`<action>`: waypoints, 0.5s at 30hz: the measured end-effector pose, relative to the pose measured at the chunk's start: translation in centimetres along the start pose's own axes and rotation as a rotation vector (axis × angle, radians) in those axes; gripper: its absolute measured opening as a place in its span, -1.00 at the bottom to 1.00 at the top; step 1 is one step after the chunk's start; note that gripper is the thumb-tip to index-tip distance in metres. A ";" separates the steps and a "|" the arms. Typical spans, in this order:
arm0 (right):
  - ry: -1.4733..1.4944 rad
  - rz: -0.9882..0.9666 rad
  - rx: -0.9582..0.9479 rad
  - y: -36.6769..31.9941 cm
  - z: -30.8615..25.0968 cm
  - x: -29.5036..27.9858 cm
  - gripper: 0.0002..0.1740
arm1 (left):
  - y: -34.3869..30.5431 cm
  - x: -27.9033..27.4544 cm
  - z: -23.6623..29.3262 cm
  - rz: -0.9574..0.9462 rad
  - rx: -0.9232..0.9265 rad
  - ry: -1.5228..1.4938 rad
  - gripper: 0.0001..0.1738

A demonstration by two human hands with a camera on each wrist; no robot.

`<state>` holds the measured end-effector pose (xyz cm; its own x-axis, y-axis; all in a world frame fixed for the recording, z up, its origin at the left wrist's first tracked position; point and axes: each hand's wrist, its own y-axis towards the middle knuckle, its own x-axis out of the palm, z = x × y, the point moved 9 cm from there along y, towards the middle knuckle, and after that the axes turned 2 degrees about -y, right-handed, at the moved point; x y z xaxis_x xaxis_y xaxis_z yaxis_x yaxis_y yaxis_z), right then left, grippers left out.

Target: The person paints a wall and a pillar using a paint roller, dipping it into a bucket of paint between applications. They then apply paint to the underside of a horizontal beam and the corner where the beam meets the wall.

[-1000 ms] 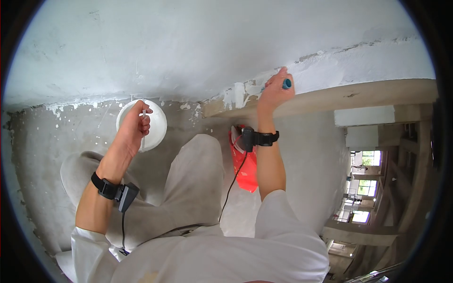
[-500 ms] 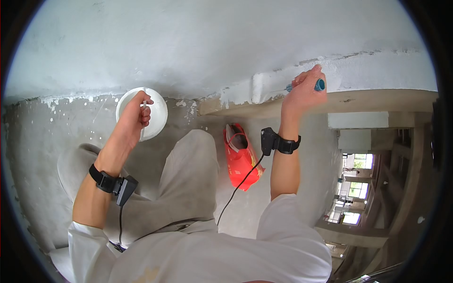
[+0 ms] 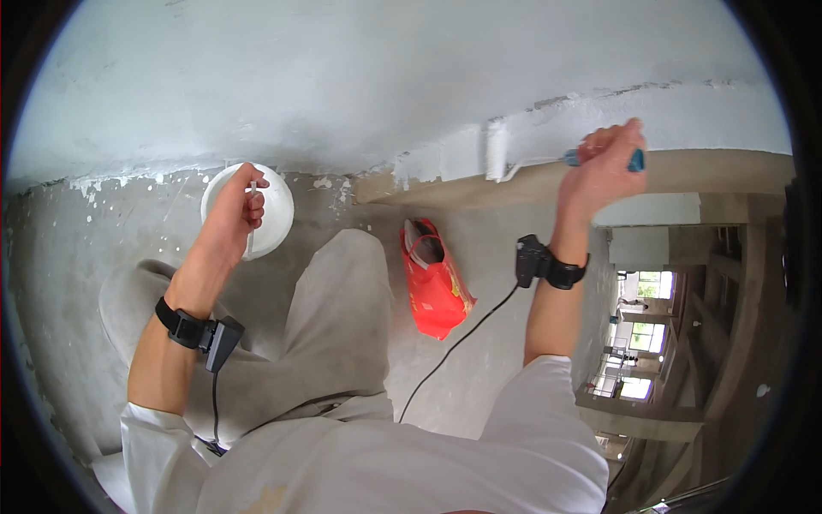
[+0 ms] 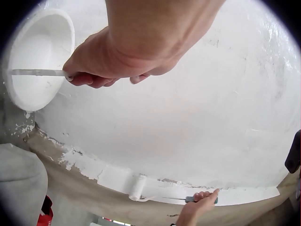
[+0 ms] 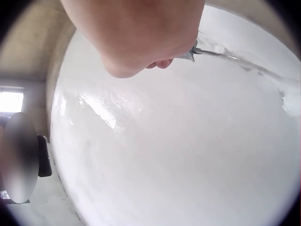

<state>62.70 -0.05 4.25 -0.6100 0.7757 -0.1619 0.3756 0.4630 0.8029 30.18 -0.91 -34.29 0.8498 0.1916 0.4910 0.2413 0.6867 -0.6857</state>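
So the right hand point(image 3: 604, 171) has its fingers curled round the blue-green handle point(image 3: 638, 160) of a paint roller, with the butt end poking out to the hand's right. The metal frame point(image 3: 535, 160) comes out the other side, and the white roller sleeve point(image 3: 496, 150) sits off to that hand's left, on the side facing the other hand. Worth noting: the handle runs roughly sideways through the fist, but the sleeve's long axis goes across it, pretty much away from and back toward the body. It looks to be up against the white band point(image 3: 693, 116) along the bottom of the wall point(image 3: 300, 86). Can't really tell how hard it's pressed, and the right wrist cam only gets the rod, not the sleeve.

Right hand is clearly the nearer one. The left hand point(image 3: 229, 218) is well apart, further left, gripping a thin white strip point(image 4: 40, 72) that crosses the mouth of a white bucket point(image 3: 278, 218). The bucket is right under and around those fingers. There's also a red bag point(image 3: 441, 300) between the two hands, closer to the body than either, just right of the knee.
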 end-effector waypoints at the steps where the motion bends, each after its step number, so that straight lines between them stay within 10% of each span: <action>1: 0.036 0.000 -0.009 1.1 -1.5 -0.6 -0.49 | 0.0 0.0 -0.1 -0.005 0.000 -0.002 -0.72; 15: 0.014 0.011 0.095 -1.7 3.1 0.9 -0.47 | -0.5 0.2 0.2 -0.029 0.015 -0.005 -0.71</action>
<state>63.68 1.19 0.92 -0.6150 0.7751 -0.1446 0.4462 0.4934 0.7466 30.19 -1.07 -33.79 0.8401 0.1750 0.5134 0.2586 0.7027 -0.6628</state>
